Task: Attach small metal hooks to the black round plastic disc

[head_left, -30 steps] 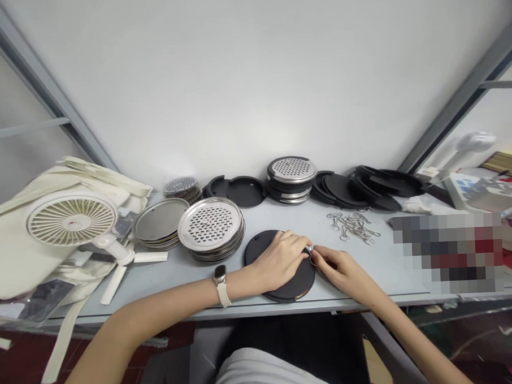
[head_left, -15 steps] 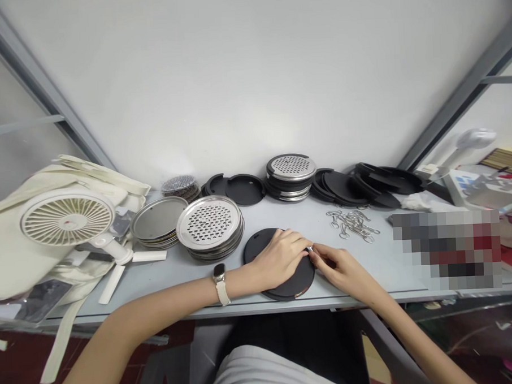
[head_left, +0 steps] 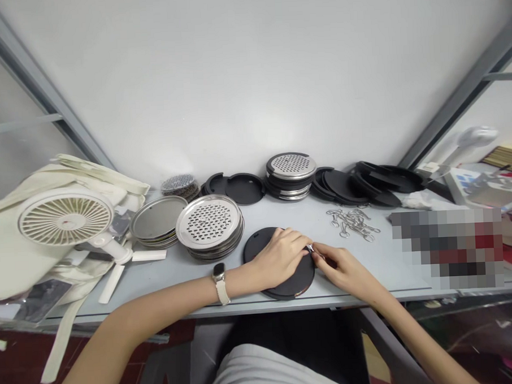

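The black disc (head_left: pixel 301 276) lies beneath the left hand (head_left: pixel 283 256).

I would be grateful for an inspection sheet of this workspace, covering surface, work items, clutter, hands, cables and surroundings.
Surface: grey table, loaded mostly along the back and sides.
Work items: black disc near the front edge; small metal clip at its right side; loose metal clasps in a pile; stacked perforated metal discs.
Clutter: white fan and cream fabric at left.
Hands: left hand lies on the black disc, fingertips partly hidden; right hand pinches the clip.
Cables: nothing seen clearly; the lower right is blurred.
Surroundings: pale wall behind; the patch at right is pixelated.
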`<act>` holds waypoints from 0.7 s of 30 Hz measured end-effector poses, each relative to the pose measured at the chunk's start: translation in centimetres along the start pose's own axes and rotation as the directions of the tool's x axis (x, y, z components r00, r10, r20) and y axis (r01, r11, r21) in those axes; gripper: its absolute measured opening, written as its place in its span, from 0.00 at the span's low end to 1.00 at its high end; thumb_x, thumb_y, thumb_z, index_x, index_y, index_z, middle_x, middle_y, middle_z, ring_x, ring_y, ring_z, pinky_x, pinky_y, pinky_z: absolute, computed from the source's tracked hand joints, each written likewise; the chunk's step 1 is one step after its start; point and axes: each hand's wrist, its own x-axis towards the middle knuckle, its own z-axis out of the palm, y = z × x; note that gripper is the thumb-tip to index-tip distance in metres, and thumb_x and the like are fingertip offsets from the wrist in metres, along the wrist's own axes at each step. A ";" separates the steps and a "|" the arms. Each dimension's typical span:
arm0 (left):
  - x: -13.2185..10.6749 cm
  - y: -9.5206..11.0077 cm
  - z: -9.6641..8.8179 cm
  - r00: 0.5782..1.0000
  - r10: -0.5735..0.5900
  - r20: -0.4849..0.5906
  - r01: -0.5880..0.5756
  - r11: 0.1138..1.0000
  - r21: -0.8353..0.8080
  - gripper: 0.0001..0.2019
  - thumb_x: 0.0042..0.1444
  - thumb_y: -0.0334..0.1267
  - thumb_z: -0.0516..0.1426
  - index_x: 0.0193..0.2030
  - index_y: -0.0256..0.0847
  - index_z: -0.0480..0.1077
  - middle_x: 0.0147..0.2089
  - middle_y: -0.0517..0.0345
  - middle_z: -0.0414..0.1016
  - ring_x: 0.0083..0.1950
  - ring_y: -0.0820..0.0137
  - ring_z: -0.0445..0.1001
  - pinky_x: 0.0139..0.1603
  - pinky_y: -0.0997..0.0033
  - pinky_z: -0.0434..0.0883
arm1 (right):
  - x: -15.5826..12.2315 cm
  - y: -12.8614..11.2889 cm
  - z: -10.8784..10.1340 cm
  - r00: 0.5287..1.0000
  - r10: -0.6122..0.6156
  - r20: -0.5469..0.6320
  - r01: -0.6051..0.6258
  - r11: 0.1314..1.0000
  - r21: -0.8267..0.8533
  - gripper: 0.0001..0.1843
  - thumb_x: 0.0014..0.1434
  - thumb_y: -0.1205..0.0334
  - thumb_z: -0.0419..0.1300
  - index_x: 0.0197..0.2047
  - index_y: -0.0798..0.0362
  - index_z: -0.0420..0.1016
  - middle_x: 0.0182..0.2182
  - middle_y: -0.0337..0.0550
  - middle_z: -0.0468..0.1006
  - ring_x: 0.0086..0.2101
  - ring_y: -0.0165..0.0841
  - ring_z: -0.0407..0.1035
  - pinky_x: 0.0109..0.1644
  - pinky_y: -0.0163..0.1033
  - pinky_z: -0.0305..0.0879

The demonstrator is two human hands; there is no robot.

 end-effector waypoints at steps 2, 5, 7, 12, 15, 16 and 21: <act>0.0 0.0 0.0 1.000 -0.003 -0.001 0.003 1.000 -0.005 0.10 0.67 0.32 0.46 0.52 0.40 0.64 0.48 0.53 0.71 0.52 0.65 0.66 0.54 0.62 0.61 | 0.0 -0.1 -0.1 1.000 -0.004 0.005 0.004 1.000 0.004 0.16 0.66 0.57 0.46 0.28 0.52 0.60 0.21 0.34 0.64 0.23 0.29 0.57 0.28 0.34 0.54; 0.0 -0.1 0.1 1.000 -0.008 -0.010 0.008 1.000 0.004 0.10 0.67 0.32 0.47 0.52 0.39 0.63 0.50 0.51 0.70 0.53 0.64 0.66 0.55 0.61 0.61 | 0.1 -0.1 -0.2 1.000 -0.003 0.015 0.003 1.000 0.019 0.17 0.67 0.56 0.45 0.27 0.52 0.60 0.22 0.35 0.66 0.24 0.29 0.59 0.29 0.34 0.55; 0.0 -0.1 0.2 1.000 -0.012 -0.015 0.012 1.000 0.014 0.09 0.67 0.33 0.47 0.52 0.39 0.62 0.50 0.51 0.70 0.54 0.64 0.65 0.55 0.61 0.61 | 0.1 -0.2 -0.3 1.000 -0.002 0.019 0.001 1.000 0.030 0.18 0.67 0.56 0.44 0.27 0.52 0.61 0.23 0.36 0.67 0.25 0.30 0.60 0.30 0.33 0.56; 0.0 0.0 0.2 1.000 -0.002 -0.016 0.003 1.000 0.027 0.09 0.67 0.33 0.47 0.51 0.38 0.63 0.49 0.51 0.69 0.53 0.64 0.65 0.54 0.62 0.61 | 0.1 -0.3 -0.5 0.999 0.006 0.034 -0.008 0.998 0.055 0.18 0.68 0.56 0.44 0.29 0.52 0.63 0.25 0.36 0.70 0.25 0.30 0.60 0.31 0.33 0.57; 0.0 0.0 0.2 1.000 0.003 -0.017 -0.003 0.999 0.038 0.09 0.68 0.33 0.47 0.50 0.38 0.64 0.49 0.51 0.69 0.53 0.64 0.65 0.54 0.62 0.61 | 0.1 -0.3 -0.5 0.999 0.014 0.036 -0.017 0.998 0.066 0.18 0.68 0.56 0.44 0.29 0.52 0.64 0.25 0.36 0.70 0.26 0.30 0.61 0.31 0.33 0.57; 0.0 0.0 0.1 1.000 0.005 -0.017 -0.005 0.999 0.040 0.09 0.68 0.33 0.47 0.50 0.38 0.64 0.50 0.52 0.69 0.53 0.64 0.65 0.54 0.62 0.61 | 0.0 -0.3 -0.5 0.999 0.016 0.037 -0.019 0.998 0.067 0.18 0.68 0.56 0.44 0.30 0.52 0.64 0.25 0.36 0.70 0.26 0.30 0.61 0.31 0.33 0.57; 0.0 0.0 0.0 1.000 0.020 -0.021 -0.019 0.999 0.029 0.10 0.67 0.31 0.48 0.52 0.38 0.64 0.51 0.52 0.69 0.54 0.65 0.64 0.55 0.63 0.60 | 0.0 -0.3 -0.5 0.999 0.024 0.025 -0.026 0.998 0.058 0.18 0.68 0.55 0.45 0.29 0.52 0.64 0.24 0.36 0.70 0.26 0.30 0.62 0.31 0.33 0.57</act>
